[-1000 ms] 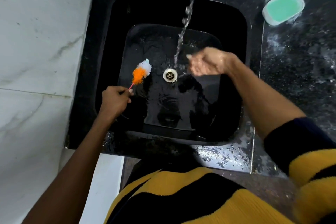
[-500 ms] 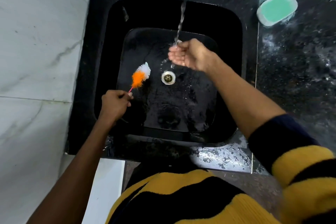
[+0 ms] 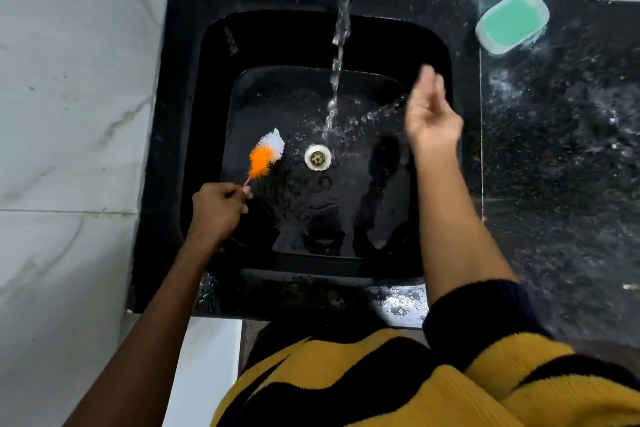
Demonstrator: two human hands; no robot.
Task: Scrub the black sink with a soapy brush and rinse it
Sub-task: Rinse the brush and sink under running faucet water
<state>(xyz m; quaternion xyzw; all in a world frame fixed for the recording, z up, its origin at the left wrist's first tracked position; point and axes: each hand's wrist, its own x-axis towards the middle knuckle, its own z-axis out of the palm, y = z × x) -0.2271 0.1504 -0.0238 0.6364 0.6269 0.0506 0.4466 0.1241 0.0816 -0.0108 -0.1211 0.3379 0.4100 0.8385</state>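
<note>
i take the drain point(image 3: 317, 157) as my landmark, sitting in the floor of the black sink point(image 3: 429, 52). water point(image 3: 341, 38) falls in a stream from the top edge of the view and lands just behind the drain, scattering droplets across the wet basin floor.

my left hand point(image 3: 216, 210) sits at the near left of the drain, over the sink's left wall, with its fingers curled around the thin pink handle of the brush point(image 3: 266, 157). the orange and white bristle head points up toward the drain and lies just left of it, low over the basin floor; i cannot tell if it touches. i judge it is kept there, out of the stream, so the free hand can work the water.

my right hand point(image 3: 431, 120) is to the right of the drain and a little behind it, well up off the basin floor, fingers loosely spread and blurred, holding nothing. a spray of droplets runs between it and the stream, so i judge it is flicking water toward the sink's right wall to rinse it.

far right and behind the drain, a tub of green soap point(image 3: 512, 21) rests on the speckled black desk point(image 3: 561, 149), which is wet. i see no suds in the basin, so rinsing looks well along.
</note>
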